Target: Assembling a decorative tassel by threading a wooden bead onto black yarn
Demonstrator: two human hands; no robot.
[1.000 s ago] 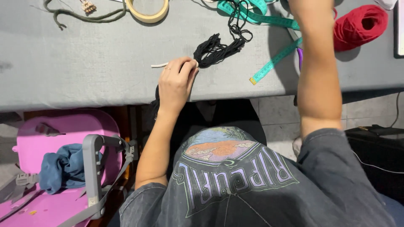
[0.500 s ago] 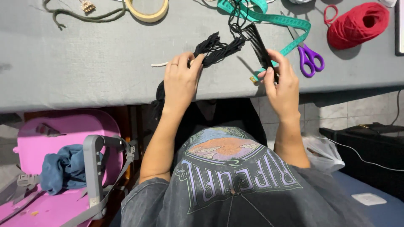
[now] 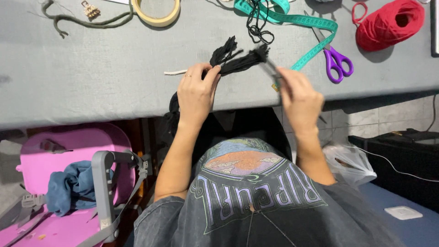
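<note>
Head view: left hand (image 3: 196, 91) pinches black yarn tassel (image 3: 238, 61); right hand (image 3: 299, 98) grips a blurred comb (image 3: 270, 68).

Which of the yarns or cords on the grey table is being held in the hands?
The black yarn bundle, pinched by the left hand. The red yarn ball and olive-green cord lie untouched along the far edge.

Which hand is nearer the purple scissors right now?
Right. The right hand is just below-left of the purple scissors, apart from them; the left hand sits farther left, pinching the black yarn tassel.
</note>
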